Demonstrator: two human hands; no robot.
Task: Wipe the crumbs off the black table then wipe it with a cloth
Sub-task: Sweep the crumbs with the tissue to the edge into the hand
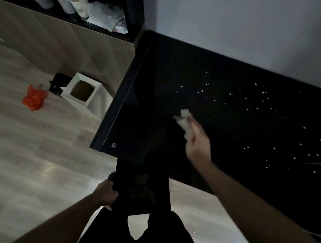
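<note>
Pinched in my right hand (196, 145) is a small pale wad of tissue or cloth (184, 120), fingers curled round it; motion blur keeps me from saying more about that grip, or whether the wad touches the surface. My left hand (106, 194) grips the near-left edge of a flat black rectangular tray or pan (143, 184), held just below the near edge of the glossy black tabletop (136, 118), with what looks like a dim heap of debris on it.

Taking the tabletop as my landmark: the scattered pale crumbs (256, 107) lie mostly over its far and right parts, well apart from the tray, with a few stragglers close to the wad. The left part, toward its corner with the printed mark, looks nearly free of them. Beyond its left edge on the wood-look floor stand a white square bin (83, 91) and a crumpled orange plastic bag (33, 98). A few specks already lie on the floor below the near edge.

I judge the crumb sweep is part done. To do it well, I would reach the wad past the farthest crumbs by the wall, press it flat, and draw them in slow overlapping strokes toward the near edge. The tray should sit tight under that edge, directly in line with each stroke. Quick flicks would scatter them onto the floor.
</note>
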